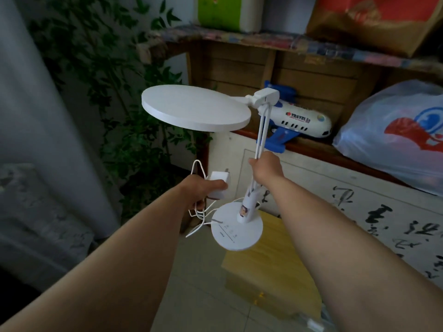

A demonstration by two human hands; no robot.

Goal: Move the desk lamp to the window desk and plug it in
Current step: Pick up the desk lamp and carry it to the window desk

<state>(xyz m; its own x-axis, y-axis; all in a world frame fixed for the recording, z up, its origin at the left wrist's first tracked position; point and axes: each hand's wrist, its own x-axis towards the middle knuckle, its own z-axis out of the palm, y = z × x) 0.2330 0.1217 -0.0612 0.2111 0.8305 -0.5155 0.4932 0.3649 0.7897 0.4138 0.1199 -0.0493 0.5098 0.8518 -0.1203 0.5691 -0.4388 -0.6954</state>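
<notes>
A white desk lamp (pixel 195 110) with a flat round head and a round base (pixel 236 227) hangs in the air in front of me. My right hand (pixel 265 167) is closed around its thin twin-rod stem, about halfway up. My left hand (pixel 200 191) grips the white plug adapter (pixel 219 184) with its prongs pointing up, along with loops of the white cord (pixel 200 218) that dangle below toward the base. No window desk or socket is in view.
A wooden shelf unit (pixel 311 75) stands ahead with a toy airplane (pixel 303 121) and a plastic bag (pixel 395 137) on its ledge. Leafy plant (pixel 115 80) at left, grey curtain (pixel 28 104) far left. A yellow box (pixel 271 262) lies on the tiled floor.
</notes>
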